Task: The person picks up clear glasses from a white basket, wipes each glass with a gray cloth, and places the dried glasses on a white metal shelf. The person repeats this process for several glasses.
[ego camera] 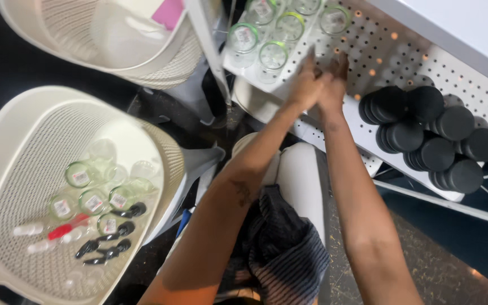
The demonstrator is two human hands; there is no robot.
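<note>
My left hand (307, 85) and my right hand (334, 79) are stretched out side by side, pressed together over the white perforated shelf (379, 56). Their fingers point toward the clear glass jars (272, 55) standing on that shelf. I cannot make out anything held in either hand. A cluster of black round lids (425, 133) lies on the shelf to the right of my right hand.
A white mesh basket (7, 169) at the left holds several clear jars (94, 200), black pump tops (108, 245) and a red stick. Another white basket (86, 34) stands at the top left. A dark cloth (280, 248) lies on my lap.
</note>
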